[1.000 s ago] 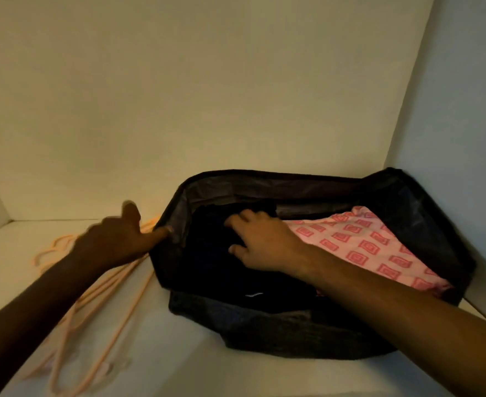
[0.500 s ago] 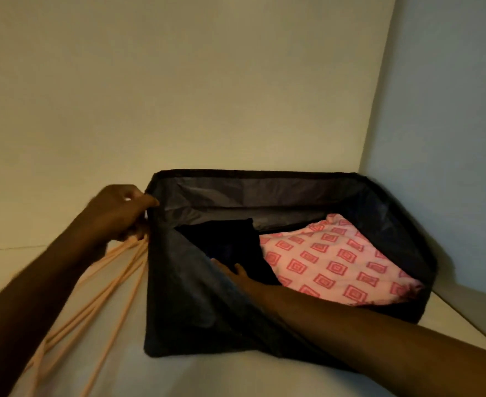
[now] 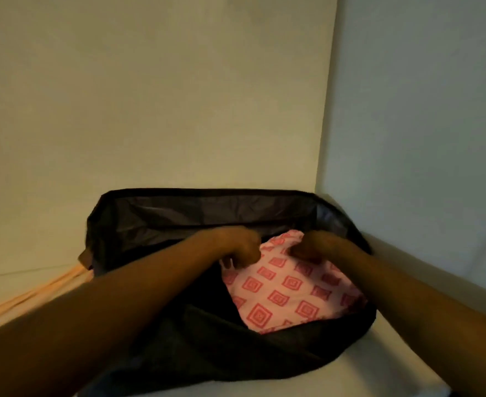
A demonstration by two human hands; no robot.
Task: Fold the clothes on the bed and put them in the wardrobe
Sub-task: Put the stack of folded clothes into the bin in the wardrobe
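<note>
You see: 2 hands, left hand [image 3: 237,244], right hand [image 3: 312,245] | 1 black fabric bin [image 3: 207,207] | 1 pink patterned garment [image 3: 290,293] | hangers [image 3: 30,296]: count unclear

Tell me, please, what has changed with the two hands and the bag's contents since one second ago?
The left hand let go of the black fabric bag's left rim and moved right, into the bag. The right hand left the dark garment and shifted to the pink patterned cloth's far edge. Both hands now appear to have a grip on that cloth, though blur hides the fingers. The bag and the peach hangers stayed in place.
</note>
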